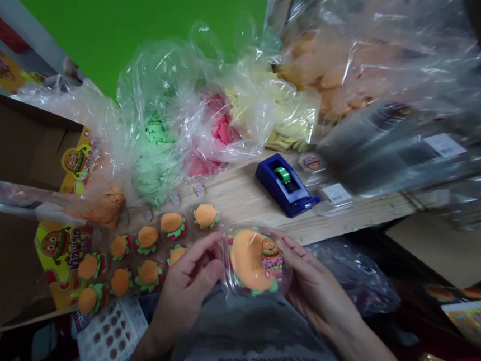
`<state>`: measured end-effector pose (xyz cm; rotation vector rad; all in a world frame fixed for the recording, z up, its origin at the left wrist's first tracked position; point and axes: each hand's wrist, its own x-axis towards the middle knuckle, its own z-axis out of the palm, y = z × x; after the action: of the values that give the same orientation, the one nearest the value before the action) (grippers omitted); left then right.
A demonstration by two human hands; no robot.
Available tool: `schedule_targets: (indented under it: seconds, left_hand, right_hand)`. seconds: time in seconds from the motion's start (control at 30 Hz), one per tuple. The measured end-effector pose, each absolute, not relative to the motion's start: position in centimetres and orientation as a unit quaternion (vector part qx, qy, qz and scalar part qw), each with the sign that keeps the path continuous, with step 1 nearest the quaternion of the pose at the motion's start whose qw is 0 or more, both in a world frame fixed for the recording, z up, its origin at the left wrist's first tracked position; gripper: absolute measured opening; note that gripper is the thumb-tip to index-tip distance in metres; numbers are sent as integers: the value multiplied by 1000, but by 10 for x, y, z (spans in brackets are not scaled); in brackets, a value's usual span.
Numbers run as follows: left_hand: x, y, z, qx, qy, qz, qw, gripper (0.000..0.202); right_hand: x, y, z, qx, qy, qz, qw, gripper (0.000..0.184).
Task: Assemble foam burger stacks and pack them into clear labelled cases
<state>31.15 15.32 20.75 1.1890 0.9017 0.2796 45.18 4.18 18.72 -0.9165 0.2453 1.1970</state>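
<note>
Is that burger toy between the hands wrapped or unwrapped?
Wrapped: the burger toy sits inside a clear plastic packet held between the left hand and right hand.

**Shirt** [248, 359], mine: dark capitals, upside down from where I look, first word perhaps "OUTSTANDING", second unclear.
**Packet** [258, 260], in my hands: pink cartoon lettering under a burger mascot, too small to read.
**Yellow card** [64, 252]: same mascot, large stylized lettering, unreadable at this angle.
**Sticker** [336, 193] and **label** [445, 144]: white, print blurred.
</note>
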Motion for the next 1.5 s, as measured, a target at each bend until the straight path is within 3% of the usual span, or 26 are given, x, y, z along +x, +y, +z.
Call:
schedule_targets:
  seconds: [0.27, 0.57, 0.8, 1.0, 1.1, 1.23, 1.37, 1.5]
  left_hand:
    - [312, 142, 227, 606, 310, 276, 679, 30]
    - [299, 149, 211, 858, 200, 314, 355, 50]
    - [309, 152, 219, 910, 171, 301, 229, 59]
    - [305, 149, 212, 892, 195, 301, 277, 56]
    - [304, 147, 211, 844, 246, 312, 361, 51]
    - [307, 144, 215, 730, 337, 309, 508, 31]
    - [310, 141, 219, 567, 391, 278, 669, 30]
    - [311, 141, 223, 526, 398, 258, 706, 31]
  right_hand:
    - [453, 45, 210, -432, 56, 493, 753, 19]
    - [448, 50, 212, -437, 70, 475, 761, 23]
    - [446, 54, 219, -423, 72, 464, 775, 23]
    - [445, 54, 217, -417, 55, 462, 780, 18]
    - [445, 54, 215, -418, 52, 462, 781, 20]
    - [445, 55, 214, -435, 40, 445, 782, 21]
    - [448, 55, 215, -468, 12, 420, 777, 22]
    - [452, 55, 218, -485, 0, 426, 764, 24]
